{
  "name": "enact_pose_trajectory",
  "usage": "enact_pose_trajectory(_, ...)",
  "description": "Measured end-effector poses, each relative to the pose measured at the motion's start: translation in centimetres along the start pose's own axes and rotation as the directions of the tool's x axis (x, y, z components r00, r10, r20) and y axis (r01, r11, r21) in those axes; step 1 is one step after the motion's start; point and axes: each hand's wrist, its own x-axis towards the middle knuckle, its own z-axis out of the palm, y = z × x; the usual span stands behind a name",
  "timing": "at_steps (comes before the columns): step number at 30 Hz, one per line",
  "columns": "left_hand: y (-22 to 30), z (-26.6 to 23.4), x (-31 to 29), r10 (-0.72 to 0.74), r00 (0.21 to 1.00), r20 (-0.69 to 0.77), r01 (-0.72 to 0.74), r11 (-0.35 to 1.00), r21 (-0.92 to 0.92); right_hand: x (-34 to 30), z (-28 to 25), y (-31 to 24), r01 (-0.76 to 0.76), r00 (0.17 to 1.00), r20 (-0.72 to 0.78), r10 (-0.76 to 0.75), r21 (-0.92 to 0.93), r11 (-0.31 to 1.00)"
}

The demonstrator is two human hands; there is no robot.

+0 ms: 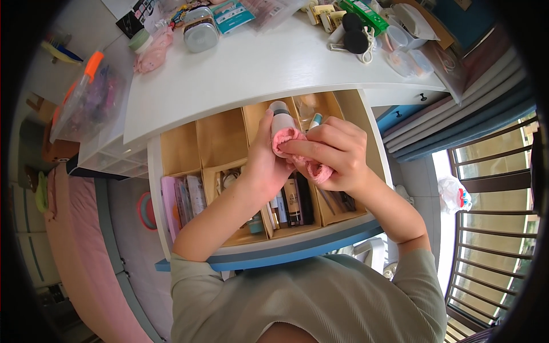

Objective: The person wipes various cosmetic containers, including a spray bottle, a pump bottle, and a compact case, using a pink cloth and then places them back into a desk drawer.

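Note:
Above the open drawer [269, 237], my left hand [264, 154] is wrapped round a pale bottle [282, 121] with a clear cap and a dark band, tilted so its base end faces me. My right hand [337, 151] grips a pink cloth [320, 171], fingers pressing part of it against the bottle's near end. Brown dividers split the drawer into compartments. Beneath my hands, upright tubes and bottles, among them a brown tube [293, 200], stand in a front compartment. Slim packets [194, 194] fill the front left one.
A white desktop [274, 68] lies beyond the drawer. On it are a clear lidded jar [201, 37], a pink pouch [154, 51], black round puffs [355, 41] and a green box [366, 17]. A clear bin with an orange handle [93, 67] stands left; curtains [452, 114] hang right.

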Motion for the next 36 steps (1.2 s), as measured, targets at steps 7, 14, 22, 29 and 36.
enact_pose_trajectory(7,-0.1,0.7,0.2,0.083,0.990,-0.113,-0.073,0.993,0.090,-0.3,0.1,-0.1,-0.028,0.994,0.106,0.029,-0.006,1.000)
enact_pose_trajectory(14,0.5,0.5,0.4,0.083,0.997,-0.004,-0.082,0.990,0.114,0.1,0.0,0.8,-0.088,0.996,0.020,0.088,0.004,0.996)
enact_pose_trajectory(22,1.2,0.6,1.3,0.328,0.909,-0.256,-0.262,0.930,0.258,0.0,-0.8,1.7,-0.618,0.786,0.347,0.512,0.475,0.626)
enact_pose_trajectory(29,3.6,-1.2,1.0,0.556,0.826,0.097,-0.402,0.459,0.793,0.2,-1.4,2.9,-0.876,0.478,0.600,0.642,0.383,0.294)
enact_pose_trajectory(36,3.9,-3.4,0.8,0.436,0.865,0.250,-0.185,-0.187,0.965,-0.9,-0.3,2.6,-0.908,0.418,0.743,0.523,0.336,0.248)
